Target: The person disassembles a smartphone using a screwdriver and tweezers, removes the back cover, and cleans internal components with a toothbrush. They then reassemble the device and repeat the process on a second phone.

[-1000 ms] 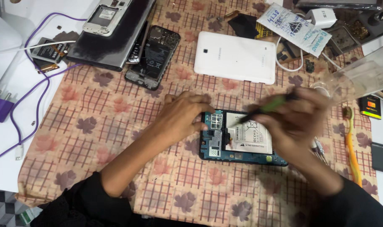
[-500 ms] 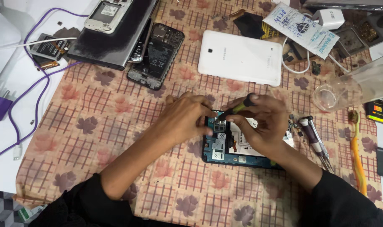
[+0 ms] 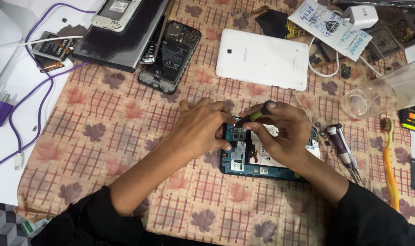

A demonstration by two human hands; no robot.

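Head camera, looking down: a person in dark sleeves works over an opened tablet (image 3: 262, 157), its back cover off and its blue circuit boards exposed, lying on a checked, leaf-patterned cloth (image 3: 125, 136) that covers the tabletop.

The left hand (image 3: 200, 130) presses on the device's upper left corner, fingers curled over the edge as if to steady it; it holds nothing else that can be seen.

The right hand (image 3: 280, 132) has its grip closed around a small screwdriver (image 3: 255, 115) with a green-and-black handle, thumb and fingers pinching the handle while the shaft angles down toward the top-left board. The tip itself is hidden between the two hands.

By the look of it, the step in hand is working a screw near that corner. The next move calls for keeping the tip seated and the tablet pinned flat.

The tablet lies directly under both hands, touching the left and just beneath the right hand's tool.

Around them: a white tablet back (image 3: 262, 59) further up the cloth, a stripped phone (image 3: 171, 54) beside a dark flat device (image 3: 121, 36), a spare screwdriver (image 3: 344, 150) just right of the work, an orange toothbrush (image 3: 389, 168), a clear plastic cup (image 3: 385, 93) lying on its side, and a purple cable (image 3: 34, 114) at left.
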